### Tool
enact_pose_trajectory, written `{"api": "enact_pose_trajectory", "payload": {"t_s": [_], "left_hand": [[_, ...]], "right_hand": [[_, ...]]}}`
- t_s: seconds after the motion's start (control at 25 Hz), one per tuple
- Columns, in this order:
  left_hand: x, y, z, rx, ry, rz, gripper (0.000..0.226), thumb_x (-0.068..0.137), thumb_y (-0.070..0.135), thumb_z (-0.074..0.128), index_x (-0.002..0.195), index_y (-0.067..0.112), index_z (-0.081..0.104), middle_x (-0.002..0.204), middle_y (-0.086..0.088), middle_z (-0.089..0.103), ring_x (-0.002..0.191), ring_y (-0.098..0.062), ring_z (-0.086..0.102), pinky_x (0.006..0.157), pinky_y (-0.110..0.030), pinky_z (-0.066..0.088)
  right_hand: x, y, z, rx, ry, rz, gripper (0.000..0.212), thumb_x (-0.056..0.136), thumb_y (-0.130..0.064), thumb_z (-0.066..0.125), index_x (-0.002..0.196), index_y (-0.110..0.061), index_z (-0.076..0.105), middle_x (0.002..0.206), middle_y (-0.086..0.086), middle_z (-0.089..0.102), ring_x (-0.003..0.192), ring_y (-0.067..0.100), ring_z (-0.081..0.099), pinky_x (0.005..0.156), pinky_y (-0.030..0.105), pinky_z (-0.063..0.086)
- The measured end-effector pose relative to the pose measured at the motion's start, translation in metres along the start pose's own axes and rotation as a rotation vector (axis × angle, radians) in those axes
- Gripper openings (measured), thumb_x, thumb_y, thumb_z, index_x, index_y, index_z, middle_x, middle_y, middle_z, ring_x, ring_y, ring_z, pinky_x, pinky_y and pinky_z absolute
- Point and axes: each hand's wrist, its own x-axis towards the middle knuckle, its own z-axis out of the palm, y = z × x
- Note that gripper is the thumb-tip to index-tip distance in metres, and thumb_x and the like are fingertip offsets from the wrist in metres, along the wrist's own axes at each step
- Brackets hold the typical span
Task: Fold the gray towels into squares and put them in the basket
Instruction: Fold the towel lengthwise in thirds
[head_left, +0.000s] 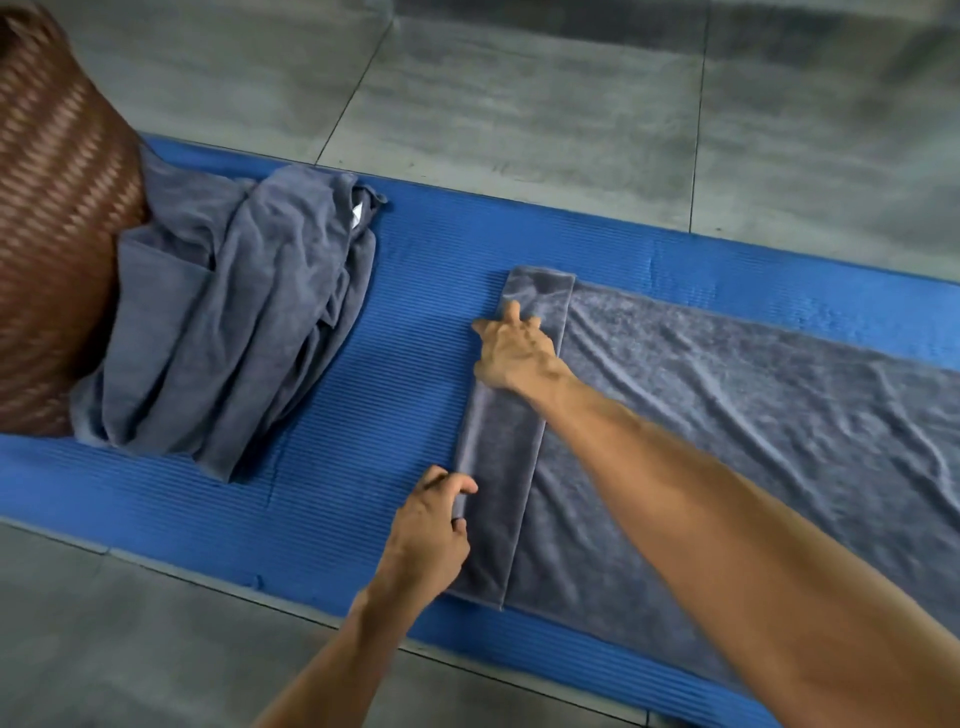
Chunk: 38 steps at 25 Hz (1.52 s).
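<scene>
Two gray towels lie on one blue ribbed mat (363, 364) spread over a gray tiled floor (519, 130). The flat towel (727, 415) stretches to my right along the mat, its left end turned over into a narrow folded strip (498, 467). My left hand (431, 535) pinches the near part of that strip's outer edge, fingers curled round the fabric in a closed grip. My right hand (514, 348) presses on the far part of the strip, fingers spread and bent at the tips; I cannot tell whether this grip has hold of any cloth. My right forearm crosses over the flat towel and hides part of it. The crumpled towel (234, 338) lies heaped well to the left, leaning against one brown woven basket (57, 234) at the mat's left end. A small white tag (356, 214) shows in the heap; any writing is unreadable.
</scene>
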Motion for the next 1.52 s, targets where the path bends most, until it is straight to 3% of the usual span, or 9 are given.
{"api": "enact_pose_trajectory", "payload": {"t_s": [0.16, 0.28, 0.44, 0.56, 0.68, 0.88, 1.04, 1.36, 1.52], "left_hand": [[-0.004, 0.004, -0.001, 0.044, -0.009, 0.034, 0.044, 0.087, 0.008, 0.059, 0.128, 0.024, 0.053, 0.124, 0.008, 0.046, 0.109, -0.010, 0.052, 0.095, -0.021, 0.042], [-0.006, 0.010, -0.006, 0.073, -0.021, 0.084, 0.048, 0.084, 0.007, 0.056, 0.129, 0.022, 0.053, 0.123, 0.005, 0.045, 0.097, -0.008, 0.050, 0.090, -0.017, 0.039], [-0.014, 0.032, -0.014, 0.058, 0.020, 0.078, 0.045, 0.082, 0.009, 0.058, 0.124, 0.024, 0.056, 0.117, 0.005, 0.046, 0.084, -0.010, 0.054, 0.086, -0.024, 0.049], [-0.026, 0.056, -0.012, 0.043, 0.015, 0.082, 0.050, 0.083, 0.010, 0.058, 0.128, 0.030, 0.049, 0.116, 0.008, 0.042, 0.084, -0.014, 0.056, 0.082, -0.029, 0.050], [-0.037, 0.081, 0.002, 0.068, 0.010, 0.155, 0.058, 0.083, 0.011, 0.058, 0.132, 0.034, 0.038, 0.117, 0.010, 0.036, 0.082, -0.012, 0.050, 0.075, -0.025, 0.045], [-0.048, 0.110, 0.037, 0.102, -0.091, 0.225, 0.063, 0.085, 0.019, 0.056, 0.137, 0.039, 0.026, 0.127, 0.010, 0.031, 0.103, -0.020, 0.053, 0.088, -0.031, 0.045], [-0.049, 0.105, 0.062, 0.060, -0.157, 0.271, 0.039, 0.092, 0.041, 0.049, 0.130, 0.032, 0.042, 0.127, 0.011, 0.042, 0.111, -0.015, 0.052, 0.091, -0.031, 0.047], [-0.036, 0.064, 0.057, 0.190, -0.100, 0.184, 0.026, 0.091, 0.019, 0.055, 0.116, 0.021, 0.058, 0.123, 0.008, 0.041, 0.112, -0.016, 0.043, 0.087, -0.036, 0.051], [-0.039, 0.054, 0.054, 0.340, -0.155, 0.356, 0.025, 0.091, 0.025, 0.057, 0.116, 0.023, 0.054, 0.119, 0.008, 0.038, 0.111, -0.015, 0.041, 0.090, -0.035, 0.049]], "right_hand": [[-0.004, 0.004, 0.007, 0.113, 0.064, 0.018, 0.032, 0.091, -0.015, 0.053, 0.122, -0.005, 0.056, 0.132, 0.009, 0.034, 0.124, 0.033, 0.037, 0.101, 0.044, 0.045], [-0.002, 0.019, 0.007, 0.458, 0.106, 0.030, 0.046, 0.087, -0.014, 0.054, 0.134, -0.008, 0.054, 0.142, 0.009, 0.037, 0.128, 0.028, 0.043, 0.107, 0.034, 0.041], [-0.022, 0.047, 0.007, 1.102, 0.257, 0.048, 0.054, 0.086, 0.003, 0.059, 0.138, -0.009, 0.054, 0.140, 0.005, 0.046, 0.109, 0.017, 0.062, 0.089, 0.020, 0.051], [-0.050, 0.073, 0.009, 1.295, 0.371, 0.067, 0.050, 0.086, 0.010, 0.055, 0.132, -0.008, 0.059, 0.127, 0.006, 0.054, 0.089, 0.008, 0.064, 0.070, 0.009, 0.049], [-0.069, 0.104, 0.018, 1.463, 0.448, 0.090, 0.044, 0.087, 0.011, 0.054, 0.120, -0.015, 0.066, 0.126, 0.002, 0.056, 0.095, 0.003, 0.064, 0.075, 0.014, 0.052], [-0.085, 0.145, 0.032, 1.566, 0.470, 0.210, 0.040, 0.086, 0.005, 0.059, 0.111, -0.024, 0.069, 0.125, 0.012, 0.063, 0.107, 0.020, 0.065, 0.076, 0.022, 0.056], [-0.096, 0.165, 0.040, 1.515, 0.338, 0.376, 0.034, 0.088, -0.003, 0.060, 0.118, -0.018, 0.066, 0.120, 0.003, 0.068, 0.100, 0.015, 0.066, 0.070, 0.025, 0.052], [-0.179, 0.134, 0.091, 1.455, 0.078, 0.613, 0.011, 0.087, -0.013, 0.069, 0.091, -0.019, 0.061, 0.087, 0.006, 0.071, 0.068, 0.021, 0.066, 0.058, 0.032, 0.055], [-0.228, 0.107, 0.114, 1.498, -0.112, 0.601, 0.004, 0.084, -0.010, 0.074, 0.087, -0.010, 0.071, 0.078, 0.006, 0.075, 0.072, 0.021, 0.073, 0.056, 0.033, 0.058]]}}
